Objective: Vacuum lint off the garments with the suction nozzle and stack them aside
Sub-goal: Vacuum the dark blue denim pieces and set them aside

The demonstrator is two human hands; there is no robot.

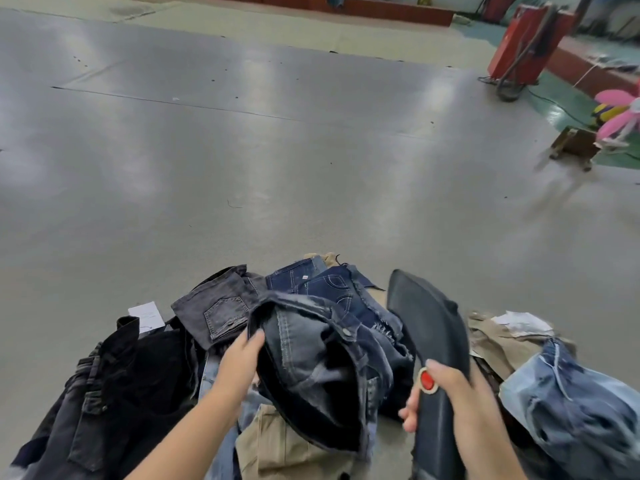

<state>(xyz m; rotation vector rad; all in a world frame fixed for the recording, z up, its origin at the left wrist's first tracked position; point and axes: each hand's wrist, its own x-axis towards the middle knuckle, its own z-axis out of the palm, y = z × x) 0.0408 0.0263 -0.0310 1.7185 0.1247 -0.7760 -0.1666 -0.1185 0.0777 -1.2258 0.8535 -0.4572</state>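
Note:
A heap of jeans lies on the grey floor at the bottom of the head view. My left hand (240, 358) grips the waistband edge of a dark washed denim garment (311, 358) and lifts it off the heap. My right hand (446, 393) holds the black suction nozzle (424, 323) by its handle, with the thumb beside the red button (427, 380). The nozzle's wide flat head points away from me, just right of the lifted garment. Black jeans (131, 368) lie to the left, dark blue jeans (332, 285) behind, and light blue jeans (571, 403) to the right.
A khaki garment (277, 445) lies under the lifted denim and another khaki piece (495, 341) at the right. A white paper tag (145, 315) sits left of the heap. Far right stand a red machine (526, 43), a small wooden cart (575, 147) and a pink toy (616, 112).

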